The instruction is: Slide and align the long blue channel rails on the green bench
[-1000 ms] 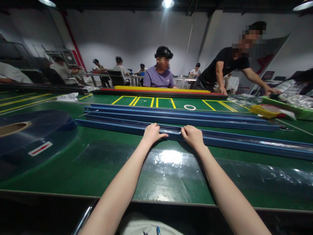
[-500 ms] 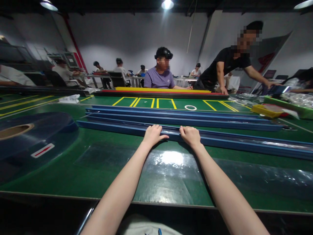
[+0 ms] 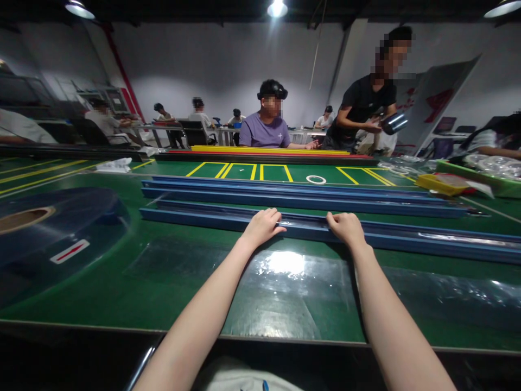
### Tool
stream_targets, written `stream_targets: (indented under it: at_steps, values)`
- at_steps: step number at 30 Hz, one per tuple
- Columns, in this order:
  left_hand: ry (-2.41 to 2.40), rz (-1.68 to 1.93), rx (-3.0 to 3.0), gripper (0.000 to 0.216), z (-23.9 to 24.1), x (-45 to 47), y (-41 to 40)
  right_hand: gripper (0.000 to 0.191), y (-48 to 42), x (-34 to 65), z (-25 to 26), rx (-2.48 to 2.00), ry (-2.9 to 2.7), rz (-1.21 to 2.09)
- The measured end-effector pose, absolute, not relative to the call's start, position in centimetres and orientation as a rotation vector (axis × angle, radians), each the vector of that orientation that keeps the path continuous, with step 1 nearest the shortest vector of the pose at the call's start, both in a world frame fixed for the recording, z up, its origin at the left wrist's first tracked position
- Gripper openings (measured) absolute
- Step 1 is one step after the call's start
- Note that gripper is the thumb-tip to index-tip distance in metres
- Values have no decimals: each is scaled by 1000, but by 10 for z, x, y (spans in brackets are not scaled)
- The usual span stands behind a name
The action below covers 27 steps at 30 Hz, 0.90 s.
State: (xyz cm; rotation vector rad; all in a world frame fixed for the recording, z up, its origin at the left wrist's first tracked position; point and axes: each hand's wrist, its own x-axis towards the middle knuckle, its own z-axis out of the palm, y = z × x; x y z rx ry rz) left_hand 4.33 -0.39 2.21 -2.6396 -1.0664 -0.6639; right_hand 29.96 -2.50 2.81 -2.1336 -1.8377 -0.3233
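Observation:
A long blue channel-shaped strip (image 3: 309, 227) lies across the green table in front of me, with clear film showing inside its groove. My left hand (image 3: 264, 225) is closed over the strip, thumb along its near side. To the right, my right hand (image 3: 347, 228) grips the same strip with curled fingers. More blue strips (image 3: 285, 200) lie just beyond, roughly parallel. Nearer to me, under my forearms, a sheet of clear plastic film (image 3: 280, 293) lies flat and reflects the lamp.
At left sits a large roll of clear film (image 3: 93, 233). Yellow and red strips (image 3: 268, 150) lie along the far edge, near a white ring (image 3: 316, 180). A yellow tray (image 3: 442, 184) and green bin (image 3: 504, 184) stand at right. Co-workers sit and stand beyond.
My right hand has slid right, away from my left, which moved slightly right. The near strip's left end has shifted right. The standing co-worker has straightened, holding a dark shiny object.

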Motion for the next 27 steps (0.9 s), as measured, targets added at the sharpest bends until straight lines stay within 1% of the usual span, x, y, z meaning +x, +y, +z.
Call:
stream_targets:
  at_steps: [9,20,27]
  values:
    - [-1112,-737,-2706,25,18,46,-2,50,-27,296,33,-2223,-1827,-228]
    - [-1216,-668,-2723,32,25,46,-3,50,-32,285,43,-2331,-1888,-283]
    - [-1237,-627,-2717,34,26,47,-2,51,-33,252,41,-2150,-1943,-396]
